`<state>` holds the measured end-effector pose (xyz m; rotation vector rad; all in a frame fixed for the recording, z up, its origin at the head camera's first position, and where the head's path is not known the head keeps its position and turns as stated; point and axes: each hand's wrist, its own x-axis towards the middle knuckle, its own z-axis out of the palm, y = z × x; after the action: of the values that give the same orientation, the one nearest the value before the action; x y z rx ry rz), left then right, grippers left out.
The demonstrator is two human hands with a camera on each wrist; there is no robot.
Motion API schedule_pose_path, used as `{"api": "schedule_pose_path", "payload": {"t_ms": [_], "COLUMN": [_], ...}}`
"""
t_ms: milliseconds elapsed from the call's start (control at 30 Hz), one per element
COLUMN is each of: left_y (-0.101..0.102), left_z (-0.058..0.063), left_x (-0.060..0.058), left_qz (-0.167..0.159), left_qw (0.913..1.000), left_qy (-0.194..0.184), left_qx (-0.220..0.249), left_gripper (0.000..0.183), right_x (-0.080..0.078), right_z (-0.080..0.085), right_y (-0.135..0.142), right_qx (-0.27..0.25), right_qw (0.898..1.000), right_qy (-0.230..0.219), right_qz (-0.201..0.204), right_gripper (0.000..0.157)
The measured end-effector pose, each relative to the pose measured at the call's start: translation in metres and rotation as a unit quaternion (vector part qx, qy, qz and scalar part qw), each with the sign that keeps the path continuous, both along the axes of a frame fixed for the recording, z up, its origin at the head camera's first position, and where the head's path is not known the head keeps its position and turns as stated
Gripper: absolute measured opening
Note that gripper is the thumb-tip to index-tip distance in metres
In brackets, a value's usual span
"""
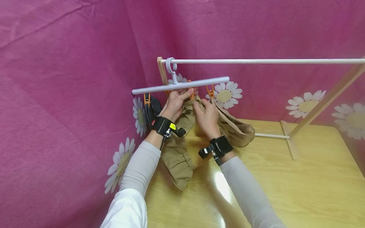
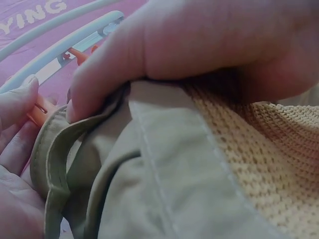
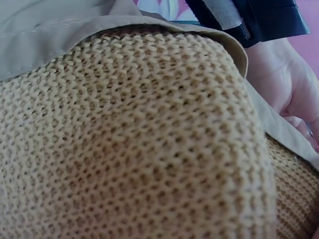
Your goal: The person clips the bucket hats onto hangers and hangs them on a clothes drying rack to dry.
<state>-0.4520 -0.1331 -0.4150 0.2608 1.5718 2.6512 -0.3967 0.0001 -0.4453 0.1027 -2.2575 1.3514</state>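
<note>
A khaki cloth item with a tan knitted section [image 1: 196,145] hangs beneath a pale grey hanger [image 1: 182,85]; its exact kind is unclear. My left hand [image 1: 175,103] pinches an orange clip [image 1: 192,93] under the hanger bar, with the thumb on it. Close beside, my right hand [image 1: 207,115] pinches the cloth's top edge; the left wrist view shows its thumb or finger [image 2: 99,84] over the folded hem [image 2: 55,149]. In the right wrist view, the knit [image 3: 134,129] fills most of the picture and hides the right fingertips.
The hanger hooks over a white rail [image 1: 256,61] on a wooden stand [image 1: 322,104]. Another orange clip [image 1: 210,91] holds khaki cloth [image 1: 239,131] at the right. At the left, an orange clip [image 1: 146,99] grips a dark item [image 1: 154,106]. Below is a wooden tabletop [image 1: 319,183].
</note>
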Motion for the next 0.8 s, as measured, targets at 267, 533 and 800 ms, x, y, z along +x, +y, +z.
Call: {"api": "schedule_pose_path", "payload": {"t_ms": [267, 533, 800], "left_y": [-0.001, 0.0, -0.001], "left_z": [-0.002, 0.0, -0.002], "left_x": [-0.001, -0.002, -0.004], "left_qz": [-0.002, 0.001, 0.003], "left_qw": [1.0, 1.0, 1.0], "left_qy": [-0.006, -0.003, -0.003], "left_qx": [0.001, 0.005, 0.006], "left_gripper": [0.037, 0.041, 0.038], "right_x": [-0.003, -0.009, -0.013], "right_z": [-0.004, 0.0, -0.001], "right_y": [-0.004, -0.005, -0.005], "right_qx": [-0.021, -0.036, -0.088], "right_qw": [1.0, 0.998, 0.996], "right_qy": [-0.009, -0.018, -0.007], "right_qz": [-0.02, -0.041, 0.0], "right_gripper": [0.027, 0.022, 0.021]}}
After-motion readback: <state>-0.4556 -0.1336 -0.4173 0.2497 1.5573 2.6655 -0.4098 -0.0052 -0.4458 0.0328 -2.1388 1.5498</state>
